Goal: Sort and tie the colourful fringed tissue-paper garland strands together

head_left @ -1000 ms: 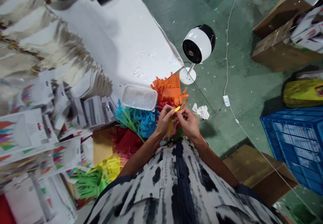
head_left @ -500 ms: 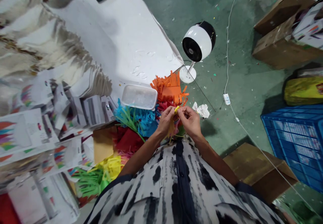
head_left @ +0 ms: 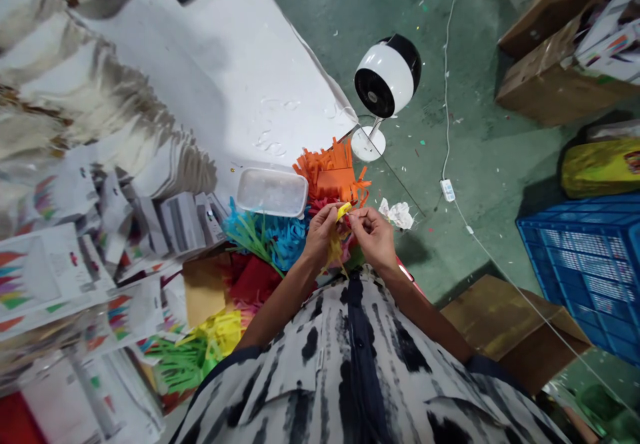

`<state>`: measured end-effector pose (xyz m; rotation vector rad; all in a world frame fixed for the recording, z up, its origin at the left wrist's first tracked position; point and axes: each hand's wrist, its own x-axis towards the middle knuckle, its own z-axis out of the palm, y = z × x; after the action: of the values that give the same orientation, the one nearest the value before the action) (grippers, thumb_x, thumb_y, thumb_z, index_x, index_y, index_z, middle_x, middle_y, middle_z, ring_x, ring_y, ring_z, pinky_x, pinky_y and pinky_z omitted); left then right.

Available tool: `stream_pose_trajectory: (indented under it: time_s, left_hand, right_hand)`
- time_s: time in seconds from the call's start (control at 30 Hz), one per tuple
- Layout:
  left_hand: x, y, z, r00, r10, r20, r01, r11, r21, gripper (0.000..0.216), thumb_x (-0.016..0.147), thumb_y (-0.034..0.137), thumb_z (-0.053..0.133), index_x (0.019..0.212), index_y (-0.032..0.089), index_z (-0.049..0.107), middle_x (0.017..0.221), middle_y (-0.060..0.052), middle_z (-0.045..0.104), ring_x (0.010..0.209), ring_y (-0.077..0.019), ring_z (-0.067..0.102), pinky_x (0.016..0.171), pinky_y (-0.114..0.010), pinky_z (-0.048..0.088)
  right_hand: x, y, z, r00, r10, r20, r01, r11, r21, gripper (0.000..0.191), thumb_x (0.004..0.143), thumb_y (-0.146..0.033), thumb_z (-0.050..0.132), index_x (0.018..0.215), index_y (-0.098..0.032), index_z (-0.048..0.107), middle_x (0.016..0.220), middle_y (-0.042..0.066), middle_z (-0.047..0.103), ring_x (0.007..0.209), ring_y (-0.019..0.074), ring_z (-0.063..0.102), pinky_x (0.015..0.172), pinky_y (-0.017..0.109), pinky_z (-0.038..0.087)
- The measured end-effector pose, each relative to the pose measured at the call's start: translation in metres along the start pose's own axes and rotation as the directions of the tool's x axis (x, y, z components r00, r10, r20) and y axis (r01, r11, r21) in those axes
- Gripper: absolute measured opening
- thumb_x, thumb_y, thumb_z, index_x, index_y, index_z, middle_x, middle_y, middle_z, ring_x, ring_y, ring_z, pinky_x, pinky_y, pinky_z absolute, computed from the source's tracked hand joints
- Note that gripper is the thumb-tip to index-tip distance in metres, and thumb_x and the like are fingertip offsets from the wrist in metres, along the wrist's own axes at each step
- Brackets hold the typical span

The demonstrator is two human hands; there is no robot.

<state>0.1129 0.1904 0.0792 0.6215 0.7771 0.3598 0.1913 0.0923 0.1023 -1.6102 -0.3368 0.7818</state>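
Head view. The left hand [head_left: 321,232] and the right hand [head_left: 378,236] meet close in front of the torso, above the near edge of the work surface. Both are pinched shut on one yellow fringed strip [head_left: 343,211]: the folded top end stands up between the fingertips and the loose fringe hangs down between the wrists.

Directly beyond the hands lies the orange fringed paper [head_left: 331,172], its strips overhanging the corner of the white table sheet [head_left: 225,77]. Left of it, a clear plastic tub [head_left: 273,193] sits just beside the blue fringed paper [head_left: 274,236], which lies near the left hand. A red paper sheet [head_left: 253,281] and a brown card [head_left: 203,287] lie under the left forearm; yellow-green fringed paper [head_left: 200,347] lies nearer the body.

Left side: stacks of printed cards [head_left: 75,264] crowd the surface up to the tub, leaving no bare room there. The far part of the white sheet is bare.

Right side: the table edge runs diagonally down to the hands. Past it, a crumpled white paper [head_left: 399,214] rests at the edge, near the right hand. A white fan [head_left: 387,77] stands on the green floor [head_left: 480,157] just off the table corner. A white cable [head_left: 447,97] crosses the floor. A blue crate [head_left: 590,264] and a cardboard box [head_left: 500,324] bound the open floor on the right, well apart from the hands.
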Motion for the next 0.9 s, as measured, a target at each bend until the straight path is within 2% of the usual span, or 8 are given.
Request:
stream_pose_trajectory:
  time_s: [0.2, 0.5, 0.77, 0.9]
  left_hand:
    - [0.0013, -0.0034, -0.004, 0.997, 0.059, 0.05, -0.062, 0.997, 0.056, 0.033, 0.087, 0.05, 0.082, 0.104, 0.021, 0.078, 0.075, 0.002, 0.06, 0.063, -0.0072, 0.051, 0.062, -0.019, 0.045]
    - [0.0003, -0.0041, -0.004, 0.999, 0.038, 0.024, -0.04, 0.996, 0.083, 0.041, 0.08, 0.055, 0.085, 0.103, 0.022, 0.076, 0.075, 0.002, 0.06, 0.062, -0.0092, 0.051, 0.061, -0.022, 0.044]
    - [-0.0043, -0.0018, -0.0018, 0.997, 0.031, 0.068, -0.037, 0.996, 0.083, 0.039, 0.084, 0.053, 0.084, 0.103, 0.02, 0.075, 0.08, 0.001, 0.063, 0.062, -0.008, 0.051, 0.06, -0.021, 0.043]
    - [-0.0071, 0.0003, -0.0006, 0.995, 0.058, 0.087, -0.069, 0.989, 0.134, 0.039, 0.084, 0.052, 0.084, 0.105, 0.021, 0.076, 0.089, -0.002, 0.068, 0.068, -0.0096, 0.056, 0.063, -0.022, 0.046]
  right_hand:
    - [0.0001, -0.0015, -0.0032, 0.998, 0.06, 0.004, -0.06, 0.998, 0.017, 0.033, 0.093, -0.054, 0.068, 0.107, -0.027, 0.057, 0.065, -0.007, 0.061, 0.053, 0.0133, 0.057, 0.057, 0.027, 0.049]
    - [0.0003, -0.0042, -0.0038, 0.999, 0.03, 0.035, -0.033, 0.997, 0.066, 0.035, 0.095, -0.049, 0.068, 0.114, -0.028, 0.05, 0.062, -0.011, 0.059, 0.053, 0.0126, 0.057, 0.059, 0.026, 0.048]
    - [0.0002, -0.0039, -0.0041, 0.998, 0.027, 0.053, -0.03, 0.998, 0.056, 0.036, 0.095, -0.051, 0.067, 0.116, -0.027, 0.051, 0.063, -0.01, 0.058, 0.054, 0.0128, 0.057, 0.061, 0.026, 0.047]
    - [0.0011, -0.0023, -0.0044, 0.998, 0.014, 0.063, -0.017, 0.999, 0.049, 0.036, 0.096, -0.051, 0.066, 0.118, -0.027, 0.051, 0.065, -0.009, 0.06, 0.058, 0.0132, 0.058, 0.064, 0.027, 0.048]
